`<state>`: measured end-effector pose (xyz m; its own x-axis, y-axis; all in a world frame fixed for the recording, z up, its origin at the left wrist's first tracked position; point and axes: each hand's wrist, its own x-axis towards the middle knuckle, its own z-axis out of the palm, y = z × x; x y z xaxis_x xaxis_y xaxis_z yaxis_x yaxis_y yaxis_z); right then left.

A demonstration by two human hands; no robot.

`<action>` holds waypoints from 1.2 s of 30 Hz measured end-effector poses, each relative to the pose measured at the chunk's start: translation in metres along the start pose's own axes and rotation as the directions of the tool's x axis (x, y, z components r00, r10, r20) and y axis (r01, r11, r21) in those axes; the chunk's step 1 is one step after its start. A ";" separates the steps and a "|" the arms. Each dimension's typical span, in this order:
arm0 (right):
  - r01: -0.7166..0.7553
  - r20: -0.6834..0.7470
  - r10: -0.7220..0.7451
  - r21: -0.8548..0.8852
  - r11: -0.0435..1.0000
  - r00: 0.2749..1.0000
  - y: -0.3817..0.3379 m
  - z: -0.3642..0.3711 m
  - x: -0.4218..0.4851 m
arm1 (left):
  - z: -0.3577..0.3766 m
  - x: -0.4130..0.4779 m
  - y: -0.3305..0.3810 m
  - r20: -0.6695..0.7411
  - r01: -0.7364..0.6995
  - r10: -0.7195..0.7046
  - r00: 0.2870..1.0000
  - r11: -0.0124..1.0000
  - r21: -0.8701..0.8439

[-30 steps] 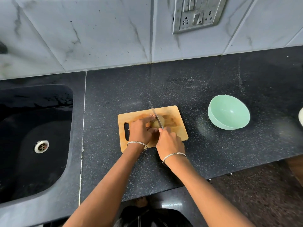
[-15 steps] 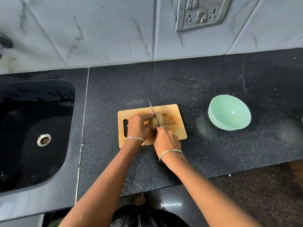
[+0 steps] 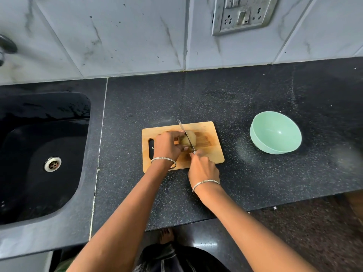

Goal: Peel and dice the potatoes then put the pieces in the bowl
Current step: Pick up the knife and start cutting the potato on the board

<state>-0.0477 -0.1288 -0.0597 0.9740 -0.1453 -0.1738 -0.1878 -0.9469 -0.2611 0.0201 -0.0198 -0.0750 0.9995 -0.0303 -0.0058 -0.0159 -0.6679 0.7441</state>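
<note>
Gripping the small, round, pale tan potato (image 3: 192,136), your left hand (image 3: 167,146) curls its fingers and thumb round the potato's left side and pins it to the rectangular light wooden cutting board (image 3: 208,152). Your right hand (image 3: 203,167) is clenched round the handle of the slim steel-bladed knife (image 3: 183,130); the handle itself is hidden inside your fist. The blade runs away from you and slightly left, lies across the top of the potato, and its tip reaches past the board's far edge. The potato sits near the middle of the board, just left of a darker, scored patch in the wood. You wear a thin silver bangle (image 3: 163,159) on each wrist. The round mint-green plastic bowl (image 3: 261,143) stands on the black speckled stone countertop (image 3: 255,91), well apart from the board, to its right, and tilted. To your left lies the black sink (image 3: 82,173) with a steel drain (image 3: 52,164).
</note>
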 end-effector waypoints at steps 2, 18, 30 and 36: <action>-0.007 -0.002 0.007 0.003 1.000 1.000 0.000 0.001 0.002 | 0.002 0.002 0.000 -0.005 0.001 -0.001 1.000 1.000 -0.001; -0.043 0.069 0.041 0.025 0.999 0.997 0.005 0.001 0.003 | 0.006 0.012 -0.003 0.005 0.033 -0.033 0.999 0.999 0.017; -0.020 0.050 0.020 0.005 1.000 0.999 -0.001 0.006 0.009 | 0.005 0.010 -0.005 0.008 0.069 -0.069 0.998 0.997 -0.031; -0.052 0.077 0.052 -0.002 0.999 0.996 0.011 0.018 -0.009 | 0.003 0.008 -0.006 0.021 0.097 -0.095 0.995 0.990 -0.107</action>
<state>-0.0612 -0.1325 -0.0779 0.9502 -0.1722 -0.2599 -0.2383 -0.9386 -0.2495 0.0279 -0.0186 -0.0816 0.9957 0.0180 -0.0904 0.0838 -0.5843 0.8072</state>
